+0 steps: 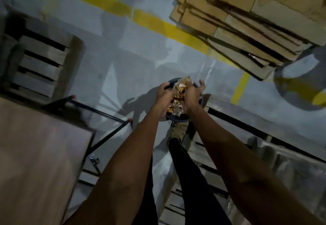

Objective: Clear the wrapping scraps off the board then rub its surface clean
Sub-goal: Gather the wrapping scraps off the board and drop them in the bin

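Together we press the wrapping scraps between our left hand and right hand, each grip curled around the bundle, over a dark bin on the floor, right of the board.

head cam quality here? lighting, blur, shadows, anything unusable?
Head view: dim overall, with hard shadows of the arms thrown on the grey floor. Motion blur smears the wooden pallet and the cardboard stack; wide-angle distortion bends the yellow line. Left hand and right hand are fairly sharp, pressing wrapping scraps into a dark bin; their exact grip stays unclear.
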Available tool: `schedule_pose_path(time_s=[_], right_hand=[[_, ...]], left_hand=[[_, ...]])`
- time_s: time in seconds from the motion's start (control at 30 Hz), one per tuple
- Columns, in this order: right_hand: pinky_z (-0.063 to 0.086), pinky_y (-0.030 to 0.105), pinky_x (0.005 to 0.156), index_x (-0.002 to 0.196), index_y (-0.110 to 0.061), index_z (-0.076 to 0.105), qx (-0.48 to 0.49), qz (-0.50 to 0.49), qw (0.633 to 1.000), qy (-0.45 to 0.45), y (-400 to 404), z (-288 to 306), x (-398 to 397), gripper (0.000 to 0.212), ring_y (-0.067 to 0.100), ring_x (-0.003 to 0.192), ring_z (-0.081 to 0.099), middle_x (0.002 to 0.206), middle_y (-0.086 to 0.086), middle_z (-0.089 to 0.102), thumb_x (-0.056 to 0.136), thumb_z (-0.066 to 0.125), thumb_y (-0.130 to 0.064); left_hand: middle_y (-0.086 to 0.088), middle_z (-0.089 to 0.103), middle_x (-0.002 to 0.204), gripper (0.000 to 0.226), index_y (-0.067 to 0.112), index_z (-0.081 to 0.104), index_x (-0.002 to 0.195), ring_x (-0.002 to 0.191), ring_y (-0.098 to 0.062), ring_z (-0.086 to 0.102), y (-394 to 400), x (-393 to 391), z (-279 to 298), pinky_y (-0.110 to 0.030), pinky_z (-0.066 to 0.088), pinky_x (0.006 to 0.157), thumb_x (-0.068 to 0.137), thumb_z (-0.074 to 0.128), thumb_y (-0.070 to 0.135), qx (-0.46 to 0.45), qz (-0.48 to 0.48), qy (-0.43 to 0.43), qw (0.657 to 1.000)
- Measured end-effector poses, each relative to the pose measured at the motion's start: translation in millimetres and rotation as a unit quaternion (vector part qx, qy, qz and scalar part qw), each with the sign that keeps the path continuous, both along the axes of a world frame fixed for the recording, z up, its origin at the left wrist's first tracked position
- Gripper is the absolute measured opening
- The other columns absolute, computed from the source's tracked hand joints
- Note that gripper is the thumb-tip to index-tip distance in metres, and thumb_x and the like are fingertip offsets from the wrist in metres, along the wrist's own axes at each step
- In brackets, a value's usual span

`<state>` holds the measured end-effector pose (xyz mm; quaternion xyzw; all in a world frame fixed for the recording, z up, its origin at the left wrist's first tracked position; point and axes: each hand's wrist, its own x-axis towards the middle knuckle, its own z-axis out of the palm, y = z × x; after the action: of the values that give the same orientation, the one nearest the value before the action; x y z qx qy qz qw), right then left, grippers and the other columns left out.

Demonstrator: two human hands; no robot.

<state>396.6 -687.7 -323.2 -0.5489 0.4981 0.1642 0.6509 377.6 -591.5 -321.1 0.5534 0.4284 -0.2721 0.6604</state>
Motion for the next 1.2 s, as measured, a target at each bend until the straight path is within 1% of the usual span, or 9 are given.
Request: schedule_pose_path(time_s=[0.13, 0.27, 0.37, 0.53, 0.6, 0.73, 0.87, 1.0, 1.2], right_hand=[[0.053, 0.046, 0.098, 0.145, -0.026, 0.041, 0.0, 0.042, 0.997, 0.06, -3.8, -100.9, -7.7, 0.054, 0.029, 0.113, 0.059, 0.131, 0.01, 0.057, 0.093, 0.056, -0.033], [0.055, 0.062, 0.097, 0.117, -0.016, 0.066, 0.041, 0.11, 0.99, 0.08, -7.8, -189.6, -12.6, 0.045, 0.036, 0.104, 0.07, 0.115, 0.024, 0.071, 0.085, 0.049, -0.043], [0.052, 0.059, 0.103, 0.109, -0.015, 0.072, 0.039, 0.124, 0.987, 0.092, -1.7, -195.1, -3.8, 0.054, 0.042, 0.11, 0.068, 0.112, 0.024, 0.073, 0.094, 0.032, -0.047], [0.054, 0.046, 0.098, 0.1, -0.017, 0.068, -0.008, 0.172, 0.982, 0.076, -6.2, -226.2, 3.7, 0.046, 0.031, 0.101, 0.068, 0.105, 0.013, 0.073, 0.102, 0.032, -0.046], [0.05, 0.043, 0.094, 0.118, -0.015, 0.066, -0.057, 0.228, 0.971, 0.046, -7.7, -229.4, 3.6, 0.037, 0.029, 0.105, 0.063, 0.114, 0.013, 0.068, 0.104, 0.038, -0.034], [0.044, 0.045, 0.111, 0.146, -0.017, 0.05, -0.216, 0.368, 0.905, -0.002, -11.6, -224.4, -2.7, 0.043, 0.033, 0.128, 0.051, 0.15, 0.018, 0.041, 0.104, 0.05, -0.022], [0.045, 0.028, 0.076, 0.114, -0.012, 0.072, -0.329, 0.53, 0.78, -0.046, -16.6, -220.6, -5.4, 0.021, 0.028, 0.098, 0.067, 0.109, 0.013, 0.069, 0.095, 0.063, -0.014], [0.053, 0.031, 0.087, 0.118, -0.014, 0.075, -0.279, 0.628, 0.726, 0.016, -13.7, -218.8, -13.5, 0.025, 0.027, 0.1, 0.067, 0.111, 0.008, 0.074, 0.098, 0.06, -0.011], [0.048, 0.024, 0.068, 0.123, -0.014, 0.071, -0.32, 0.435, 0.842, -0.01, -7.4, -189.8, -30.1, 0.038, 0.015, 0.08, 0.061, 0.104, 0.006, 0.073, 0.093, 0.056, 0.005]], left_hand=[[-0.011, 0.065, 0.131, 0.051, 0.015, 0.056, 0.138, 0.11, -0.023, 0.065, -4.0, 0.1, -94.0, -0.029, 0.056, 0.075, 0.091, 0.069, 0.001, 0.053, -0.025, 0.013, 0.998], [-0.011, 0.063, 0.131, 0.038, 0.014, 0.058, 0.136, 0.11, -0.022, 0.063, 4.0, -6.9, -170.9, -0.029, 0.055, 0.078, 0.098, 0.065, 0.012, 0.117, -0.069, 0.014, 0.991], [-0.009, 0.063, 0.132, 0.036, 0.011, 0.06, 0.135, 0.119, -0.026, 0.061, 9.3, -7.9, -201.7, -0.036, 0.052, 0.097, 0.107, 0.051, 0.031, 0.172, -0.118, -0.014, 0.978], [-0.011, 0.06, 0.136, 0.039, 0.01, 0.056, 0.139, 0.116, -0.02, 0.054, 13.7, -9.8, -222.4, -0.026, 0.039, 0.091, 0.109, 0.044, 0.032, 0.222, -0.202, -0.059, 0.952], [-0.01, 0.061, 0.134, 0.034, 0.013, 0.057, 0.136, 0.117, -0.023, 0.056, 12.8, -13.0, -221.9, -0.03, 0.043, 0.094, 0.107, 0.05, 0.029, 0.228, -0.238, -0.079, 0.941], [-0.015, 0.063, 0.133, 0.033, 0.012, 0.063, 0.132, 0.121, -0.033, 0.058, 11.2, -17.7, -217.8, -0.039, 0.047, 0.1, 0.103, 0.055, 0.025, 0.277, -0.315, -0.09, 0.904], [-0.019, 0.069, 0.118, 0.037, 0.008, 0.072, 0.116, 0.109, -0.037, 0.064, 11.5, -15.9, -206.0, -0.044, 0.056, 0.09, 0.104, 0.05, 0.035, 0.295, -0.401, -0.042, 0.866], [-0.019, 0.068, 0.117, 0.028, 0.005, 0.07, 0.112, 0.109, -0.038, 0.065, 12.7, -17.1, -194.1, -0.044, 0.054, 0.091, 0.102, 0.053, 0.024, 0.33, -0.49, 0.032, 0.806], [-0.019, 0.068, 0.119, 0.029, 0.006, 0.069, 0.117, 0.108, -0.037, 0.065, 23.9, -31.1, -177.2, -0.037, 0.05, 0.082, 0.099, 0.053, 0.021, 0.275, -0.464, 0.043, 0.841]])
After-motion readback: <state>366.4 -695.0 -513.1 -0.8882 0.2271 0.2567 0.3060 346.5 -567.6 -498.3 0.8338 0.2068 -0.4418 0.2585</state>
